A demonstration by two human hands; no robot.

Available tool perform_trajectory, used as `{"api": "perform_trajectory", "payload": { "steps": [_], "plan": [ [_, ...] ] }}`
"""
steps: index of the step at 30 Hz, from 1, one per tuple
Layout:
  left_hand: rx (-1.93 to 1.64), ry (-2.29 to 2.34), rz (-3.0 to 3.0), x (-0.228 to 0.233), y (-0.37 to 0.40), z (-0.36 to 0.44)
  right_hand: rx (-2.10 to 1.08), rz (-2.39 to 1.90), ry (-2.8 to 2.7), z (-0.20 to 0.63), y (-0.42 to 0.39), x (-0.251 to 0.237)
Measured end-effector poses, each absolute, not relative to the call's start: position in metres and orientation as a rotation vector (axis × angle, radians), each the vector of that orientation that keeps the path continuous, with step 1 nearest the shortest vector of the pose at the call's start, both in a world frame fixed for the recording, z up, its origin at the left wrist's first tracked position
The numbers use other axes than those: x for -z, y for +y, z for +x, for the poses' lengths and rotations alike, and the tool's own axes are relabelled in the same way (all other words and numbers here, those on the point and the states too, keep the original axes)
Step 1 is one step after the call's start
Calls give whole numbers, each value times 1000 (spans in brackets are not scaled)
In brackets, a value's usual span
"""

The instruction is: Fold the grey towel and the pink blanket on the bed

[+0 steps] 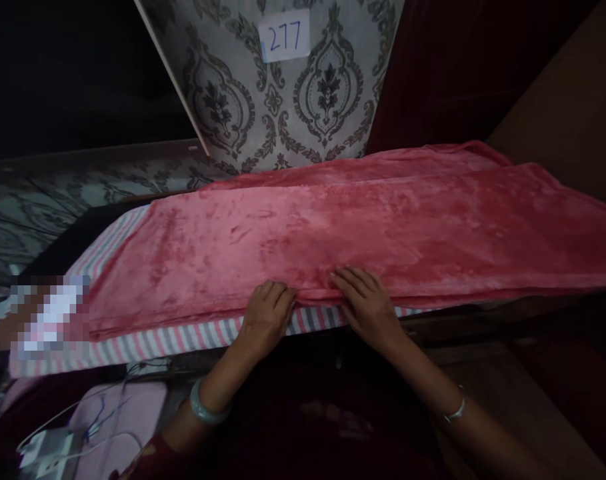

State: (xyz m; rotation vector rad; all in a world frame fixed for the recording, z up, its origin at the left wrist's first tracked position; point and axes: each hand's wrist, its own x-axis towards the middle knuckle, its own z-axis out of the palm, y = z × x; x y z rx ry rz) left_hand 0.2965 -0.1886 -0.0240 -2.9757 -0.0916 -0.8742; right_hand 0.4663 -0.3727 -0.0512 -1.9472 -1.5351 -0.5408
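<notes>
A plush pink-red blanket [283, 233] lies folded in a long strip, its layers stacked along the near edge. My left hand [269, 313] is closed on that near edge, with the fingers curled over the top. A little to its right, my right hand [370, 303] grips the same edge, fingers on the upper face and thumb down at the fold. Under the blanket, a striped cloth [183, 340] in pink, grey and white shows along the front and at the left end.
Behind stands a patterned wall with a paper marked 277 [285, 35], and a dark screen [83, 73] at upper left. A power strip [50, 453] with cables sits by a pink stool [147, 407] at lower left. A blurred patch covers the far left.
</notes>
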Motion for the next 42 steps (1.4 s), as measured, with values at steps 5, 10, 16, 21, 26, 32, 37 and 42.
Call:
{"api": "perform_trajectory", "payload": {
  "steps": [5, 10, 16, 21, 26, 32, 37, 42],
  "plan": [
    [797, -208, -2917, 22, -183, 282, 604, -1750, -1493, 464, -367, 53],
    [774, -418, -2820, 18, -155, 254, 605, -1723, -1485, 464, -368, 56],
    [889, -376, -2758, 21, -133, 223, 601, -1718, -1530, 468, -374, 68],
    [789, -391, -2813, 36, -129, 215, 622, -1711, -1576, 470, -377, 71],
    [831, -428, -2979, 25, -128, 204, 483, -1704, -1635, 474, -386, 53],
    [811, -500, -3357, -22, -117, 207, 318, -1821, -1717, 508, -362, 14],
    [498, -610, -3311, -48, -73, 284, 365, -1901, -1923, 557, -277, 15],
    [61, -929, -3178, -51, -28, 362, 464, -1995, -1876, 579, -207, 40]
  ]
}}
